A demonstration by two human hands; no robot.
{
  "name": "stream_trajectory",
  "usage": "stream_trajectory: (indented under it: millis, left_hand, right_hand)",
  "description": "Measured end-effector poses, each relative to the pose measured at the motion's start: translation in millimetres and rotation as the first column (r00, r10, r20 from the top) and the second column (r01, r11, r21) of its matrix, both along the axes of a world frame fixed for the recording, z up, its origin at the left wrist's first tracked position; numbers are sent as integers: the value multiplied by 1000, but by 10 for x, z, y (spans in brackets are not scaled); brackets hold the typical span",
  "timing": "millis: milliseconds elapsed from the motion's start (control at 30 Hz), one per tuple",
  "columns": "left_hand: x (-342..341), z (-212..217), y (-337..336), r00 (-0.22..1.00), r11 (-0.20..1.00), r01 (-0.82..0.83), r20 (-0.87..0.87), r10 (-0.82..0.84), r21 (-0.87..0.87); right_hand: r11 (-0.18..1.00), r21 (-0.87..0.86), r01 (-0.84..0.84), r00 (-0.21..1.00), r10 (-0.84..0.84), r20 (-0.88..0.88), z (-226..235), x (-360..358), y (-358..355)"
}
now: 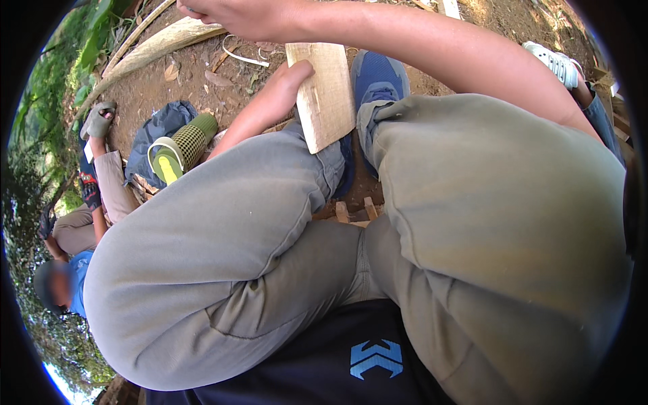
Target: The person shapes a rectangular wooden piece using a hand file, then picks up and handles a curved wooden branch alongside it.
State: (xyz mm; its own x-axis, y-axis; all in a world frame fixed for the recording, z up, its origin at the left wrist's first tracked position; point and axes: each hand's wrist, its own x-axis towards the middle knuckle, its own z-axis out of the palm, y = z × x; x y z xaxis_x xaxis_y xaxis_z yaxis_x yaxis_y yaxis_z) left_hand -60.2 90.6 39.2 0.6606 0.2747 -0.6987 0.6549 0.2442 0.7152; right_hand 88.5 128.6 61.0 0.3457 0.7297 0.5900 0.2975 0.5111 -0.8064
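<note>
A pale wooden board [327, 94] stands tilted between my lower legs, its lower end by my left trouser cuff. My left hand [295, 75] is closed on the board's left edge, most of its fingers hidden behind the wood. My right arm reaches across from the right, above the board. At the top edge of the view my right hand [239, 19] is closed around something mostly cut off; only a small dark bit of it shows.
A long pale log [158, 50] lies on the dirt at upper left. Beside my left leg are a green lattice-sided container [192, 138] and a dark bag [165, 121]. Another person [84, 223] sits at left, wearing gloves. A person's white shoe [557, 62] shows at right.
</note>
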Motion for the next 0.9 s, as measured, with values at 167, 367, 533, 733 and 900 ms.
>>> stream_trajectory:
  millis: [167,367,533,733,900]
  left_hand:
    - [82,-71,-41,999,997,20,-41,-23,-77]
    - [95,-2,-34,1000,1000,13,17,-12,-25]
    - [53,-125,-52,999,999,10,33,-9,-42]
    - [46,-132,-21,999,997,30,26,-28,-73]
    - [103,-11,-36,999,996,24,-19,-26,-82]
  right_hand:
    - [970,-51,-237,960,225,-168,-120,123,-32]
    - [931,-338,-138,982,85,-166,-321,478,-235]
    - [955,-179,238,960,-203,193,-280,774,-165]
    - [985,-168,-44,964,-2,-266,-15,525,-80]
    - [983,-170,-69,932,2,-363,24,409,-118]
